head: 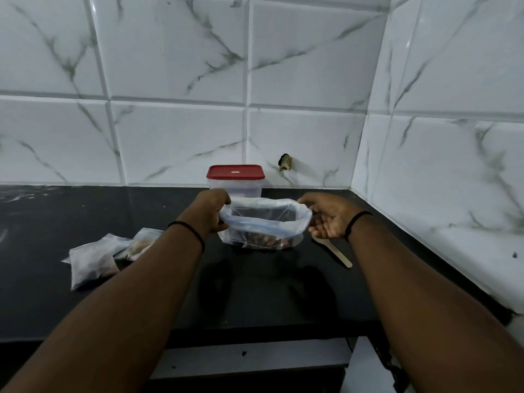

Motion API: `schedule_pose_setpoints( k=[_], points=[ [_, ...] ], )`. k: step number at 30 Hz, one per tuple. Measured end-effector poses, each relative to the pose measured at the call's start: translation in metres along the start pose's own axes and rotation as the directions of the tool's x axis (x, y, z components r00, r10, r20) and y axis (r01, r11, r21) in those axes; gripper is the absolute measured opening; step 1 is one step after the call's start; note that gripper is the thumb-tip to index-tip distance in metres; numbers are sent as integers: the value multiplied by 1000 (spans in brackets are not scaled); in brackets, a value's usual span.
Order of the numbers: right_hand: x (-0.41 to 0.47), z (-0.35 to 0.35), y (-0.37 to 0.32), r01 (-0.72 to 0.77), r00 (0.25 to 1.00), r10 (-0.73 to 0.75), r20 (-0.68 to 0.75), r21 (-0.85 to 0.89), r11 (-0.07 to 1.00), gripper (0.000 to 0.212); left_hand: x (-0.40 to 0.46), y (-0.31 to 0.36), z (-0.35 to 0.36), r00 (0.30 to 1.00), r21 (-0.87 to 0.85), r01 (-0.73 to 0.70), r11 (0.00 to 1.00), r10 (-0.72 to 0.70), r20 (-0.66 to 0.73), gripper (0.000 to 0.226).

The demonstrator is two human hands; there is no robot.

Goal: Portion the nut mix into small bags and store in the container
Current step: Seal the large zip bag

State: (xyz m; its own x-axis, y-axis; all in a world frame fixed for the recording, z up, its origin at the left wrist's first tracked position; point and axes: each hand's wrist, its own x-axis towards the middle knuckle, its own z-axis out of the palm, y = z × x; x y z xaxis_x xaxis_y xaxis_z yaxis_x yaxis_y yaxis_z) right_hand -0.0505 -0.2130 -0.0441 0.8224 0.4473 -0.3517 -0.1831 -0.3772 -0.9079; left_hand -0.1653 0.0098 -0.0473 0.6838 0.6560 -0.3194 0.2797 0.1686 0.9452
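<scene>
Fingers of left hand (pixel 213 209) and right hand (pixel 326 219) pinch nut bag (pixel 262 222) rim edges, mouth stretched wide.

black counter (pixel 85 302), marble-veined wall tiles (pixel 175 52), chipped hole in tile (pixel 285 162).

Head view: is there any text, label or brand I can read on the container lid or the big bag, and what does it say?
Red lid of the container: small embossed mark at its centre, too blurred to read.
Large bag of nut mix: faint printed lines on its lower left front, too small to read.
Small filled bags: no print visible.
Nothing else carries text.
</scene>
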Motion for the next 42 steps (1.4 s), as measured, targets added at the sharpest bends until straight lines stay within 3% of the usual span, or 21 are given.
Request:
schedule_pose_setpoints(
  k=[1, 4, 10, 16, 21, 23, 26, 28, 30, 32, 33, 34, 35, 36, 37, 39, 41, 42],
  points=[
    [-1, -3, -2, -2, 1000, 1, 21, 14, 1000, 25, -2, -2, 0, 1000, 53, 13, 999, -13, -1, 17],
    [1, -9, -3, -21, 997, 14, 79, 93, 995, 18, -4, -3, -8, 994, 131, 62, 989, -73, 84, 31],
    [8, -7, 6, -28, 985, -22, 170, 286, 958, 11, 12, -5, -23, 929, -144, 168, 975, -108, 353, 21],
    [12, 2, 15, -64, 972, -52, 230, 471, 880, 14, 10, -17, -16, 860, -228, 236, 944, -94, 501, 23],
    [12, 2, 22, -52, 968, -87, 235, 527, 848, 17, 11, -23, -13, 851, -305, 177, 936, 10, 525, 20],
    [15, 2, 25, -19, 969, -124, 212, 570, 821, 19, 14, -25, -12, 870, -332, 143, 932, 41, 491, 13],
    [14, 8, 21, 19, 973, -140, 182, 541, 841, 9, 19, -27, -9, 925, -338, 102, 936, 36, 378, 24],
    [11, 13, 17, 83, 978, -163, 129, 477, 875, 16, 16, -26, -5, 954, -280, 18, 960, 67, 292, 33],
    [7, 16, 11, 192, 978, -207, 18, 302, 934, 33, 13, -23, -4, 976, -88, -120, 989, 134, 171, 37],
    [-1, 16, 7, 305, 928, -336, -158, -193, 933, 37, 15, -21, -6, 946, 303, -308, 902, 325, -5, 32],
    [-2, 16, 7, 304, 867, -455, -203, -507, 807, 37, 15, -20, -7, 890, 528, -350, 773, 450, -68, 27],
    [-5, 19, 6, 258, 805, -563, -184, -747, 613, 37, 15, -19, -8, 833, 686, -345, 641, 546, -92, 20],
    [-7, 23, 6, 214, 746, -649, -149, -870, 445, 34, 14, -18, -7, 782, 763, -332, 555, 614, -107, 16],
    [-11, 28, 6, 202, 705, -697, -132, -905, 375, 30, 14, -17, -5, 753, 781, -326, 533, 646, -127, 13],
    [-11, 30, 7, 204, 698, -701, -149, -896, 394, 22, 16, -16, -3, 752, 762, -323, 561, 641, -152, 14],
    [-8, 29, 8, 200, 792, -562, -239, -768, 609, 9, 21, -14, -3, 814, 587, -326, 741, 536, -224, 24],
    [-4, 21, 12, 168, 927, -312, -207, -515, 841, 14, 21, -10, -4, 909, 177, -291, 940, 330, -255, 43],
    [-3, 16, 13, 131, 965, -212, -155, -415, 900, 19, 18, -11, -4, 934, -8, -255, 967, 244, -260, 49]
  ],
)
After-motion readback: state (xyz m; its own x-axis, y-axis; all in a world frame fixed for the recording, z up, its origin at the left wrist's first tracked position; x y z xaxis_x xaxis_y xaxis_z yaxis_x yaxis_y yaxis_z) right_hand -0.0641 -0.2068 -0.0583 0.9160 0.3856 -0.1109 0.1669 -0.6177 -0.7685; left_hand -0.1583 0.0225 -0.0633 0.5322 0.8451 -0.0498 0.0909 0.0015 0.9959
